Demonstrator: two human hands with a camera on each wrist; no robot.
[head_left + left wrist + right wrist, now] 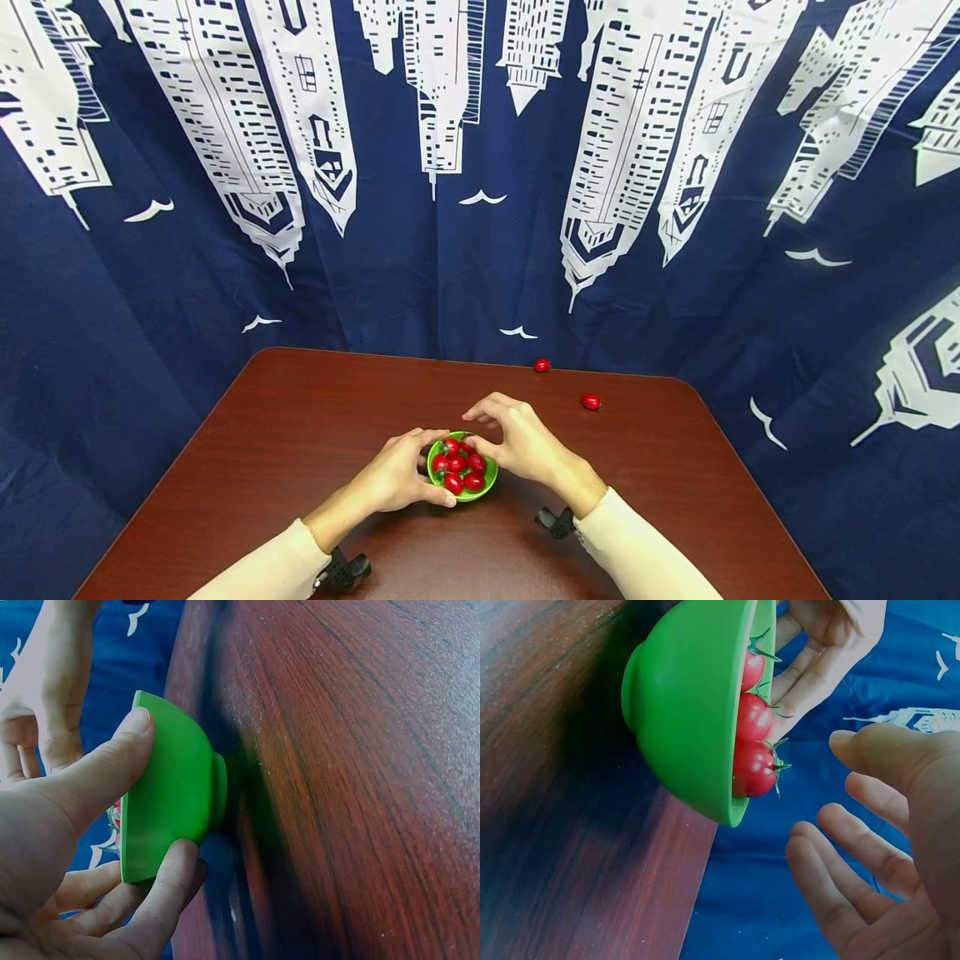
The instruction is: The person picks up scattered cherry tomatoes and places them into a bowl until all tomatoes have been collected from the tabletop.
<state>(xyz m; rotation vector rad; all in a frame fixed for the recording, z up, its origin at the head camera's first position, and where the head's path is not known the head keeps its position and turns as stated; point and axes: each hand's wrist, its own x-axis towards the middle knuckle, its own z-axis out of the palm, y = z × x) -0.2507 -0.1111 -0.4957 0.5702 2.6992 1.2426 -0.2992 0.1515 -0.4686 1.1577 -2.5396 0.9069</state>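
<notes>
A small green bowl [174, 787] is filled with several red cherry tomatoes [457, 463] with green stems. My left hand [393, 475] grips the bowl from its left side, thumb at the near rim and fingers around the wall. Over the bowl's right side hovers my right hand [527, 442], its fingers loosely bent and apart. Nothing sits between that thumb and those fingers in the right wrist view, where tomatoes [754, 766] peek above the rim.
Two loose cherry tomatoes lie on the brown wooden table [315, 408]: one tomato [542, 365] at the far edge, another tomato [591, 402] nearer and further right. A dark blue curtain [420, 267] with white building prints hangs behind the table.
</notes>
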